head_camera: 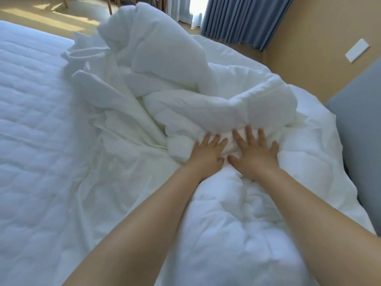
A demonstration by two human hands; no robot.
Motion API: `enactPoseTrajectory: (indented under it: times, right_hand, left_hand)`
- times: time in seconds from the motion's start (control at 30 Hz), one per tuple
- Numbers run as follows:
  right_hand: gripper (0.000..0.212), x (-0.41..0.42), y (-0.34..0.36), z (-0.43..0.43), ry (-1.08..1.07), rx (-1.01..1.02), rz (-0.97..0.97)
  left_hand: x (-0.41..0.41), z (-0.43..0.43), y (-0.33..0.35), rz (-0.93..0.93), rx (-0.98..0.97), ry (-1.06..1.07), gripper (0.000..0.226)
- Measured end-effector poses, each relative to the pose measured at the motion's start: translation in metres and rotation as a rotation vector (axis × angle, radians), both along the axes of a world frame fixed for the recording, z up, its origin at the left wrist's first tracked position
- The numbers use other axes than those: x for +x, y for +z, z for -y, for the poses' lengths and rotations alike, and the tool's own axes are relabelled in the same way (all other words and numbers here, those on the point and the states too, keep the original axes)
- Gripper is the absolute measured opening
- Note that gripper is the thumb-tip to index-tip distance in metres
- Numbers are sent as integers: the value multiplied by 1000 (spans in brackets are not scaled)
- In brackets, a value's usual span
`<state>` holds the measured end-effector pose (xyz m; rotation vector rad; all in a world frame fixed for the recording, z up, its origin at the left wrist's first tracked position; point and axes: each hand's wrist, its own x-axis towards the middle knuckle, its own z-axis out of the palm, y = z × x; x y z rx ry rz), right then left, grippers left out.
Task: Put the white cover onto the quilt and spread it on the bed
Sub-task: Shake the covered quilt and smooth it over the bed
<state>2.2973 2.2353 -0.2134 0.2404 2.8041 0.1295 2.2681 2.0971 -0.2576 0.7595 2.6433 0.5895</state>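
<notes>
While both hands are laid flat, side by side, on the padded bedding at the middle of the view, nothing is gripped. The left hand (206, 154) and the right hand (255, 156) are held palms down, fingers straight and spread, thumbs nearly touching. This placing is judged to serve for pressing the filling flat and pushing it toward 12 o'clock, into the cover.

The quilt (165, 50) is seen as a thick roll just beyond the fingertips and as a tall heap piled at 12 o'clock; it is not yet spread. The white cover (127, 118) is seen as thin creased cloth fanned out at 10 o'clock from the hands, its folds gathered toward the left hand. Whether the padded stretch under the forearms is already sheathed cannot be told, white lying on white.

The bed (31, 131) is shown bare at 9 o'clock, its quilted top presumably room for spreading. A grey headboard (358, 129) is seen at 3 o'clock, and blue curtains (245, 17) at 1 o'clock.
</notes>
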Motion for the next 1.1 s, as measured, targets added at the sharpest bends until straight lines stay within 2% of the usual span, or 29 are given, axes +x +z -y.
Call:
enactPoseTrajectory:
  times: [0.1, 0.17, 0.23, 0.27, 0.3, 0.37, 0.43, 0.5, 0.57, 0.67, 0.73, 0.8, 0.83, 0.9, 0.97, 1.0, 1.1]
  right_hand:
    - [68, 8, 31, 29, 9, -150, -99]
    - [62, 29, 60, 64, 72, -237, -205]
    - [51, 65, 81, 105, 193, -389, -316]
    - [43, 87, 88, 129, 261, -488, -333]
    - [37, 109, 92, 152, 325, -554, -304]
    - [29, 139, 80, 187, 406, -534, -171]
    - [29, 149, 55, 201, 413, -356, -8]
    - [34, 152, 34, 200, 399, -134, 110]
    - [32, 154, 18, 201, 349, -16, 141]
    - [33, 157, 8, 213, 234, 22, 111]
    - [37, 154, 8, 222, 114, 26, 48]
    - [39, 148, 8, 230, -17, 14, -56]
    - [40, 143, 7, 234, -68, 3, -107]
    - [50, 134, 4, 244, -100, -72, -128]
    - [64, 130, -1, 258, -55, -193, 44]
    - [64, 130, -5, 264, -27, -231, 176]
    - [33, 143, -21, 274, 2, -225, 468]
  left_hand:
    - [24, 38, 8, 80, 390, 176, 52]
    - [41, 72, 3, 73, 531, 391, 45]
    - [53, 106, -20, 42, 449, 563, 39]
    - [56, 121, -35, 42, 310, 556, 37]
    - [61, 132, -49, 71, 128, 481, 38]
    - [66, 145, -68, 139, -192, 257, 53]
    - [66, 150, -71, 105, -295, 127, 64]
    - [64, 150, -70, 0, -296, 94, 57]
    - [68, 154, -69, -101, -270, 60, 43]
    - [83, 174, -55, -157, -125, -22, 40]
    - [87, 204, -39, -193, 115, -59, 43]
    - [95, 244, -18, -386, 293, -194, 42]
    - [103, 263, -6, -446, 351, -262, 40]
    - [123, 300, 12, -402, 363, -396, 39]
    - [136, 330, 24, -321, 327, -444, 40]
    - [138, 341, 27, -285, 305, -429, 40]
    - [136, 349, 34, -145, 244, -387, 43]
